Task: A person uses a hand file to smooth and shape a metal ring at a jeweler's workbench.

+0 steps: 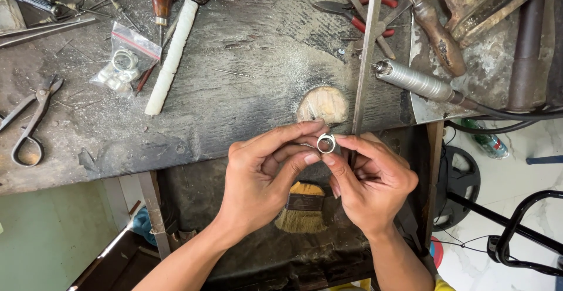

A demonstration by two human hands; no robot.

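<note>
A small silver ring point(326, 144) is pinched between the fingertips of both my hands just in front of the workbench edge. My left hand point(264, 176) grips it from the left with thumb and forefinger. My right hand point(369, 179) grips it from the right and also holds a long thin metal file point(366, 50) that runs upward across the bench. A worn wooden bench pin point(322, 104) juts out just above the ring.
The dusty bench point(234, 80) carries a rotary handpiece point(416, 83), red-handled pliers point(358, 12), a wooden-handled tool point(440, 36), a white stick point(171, 56), a plastic bag of rings point(123, 62) and shears point(32, 121). A brush point(303, 206) lies in the tray below.
</note>
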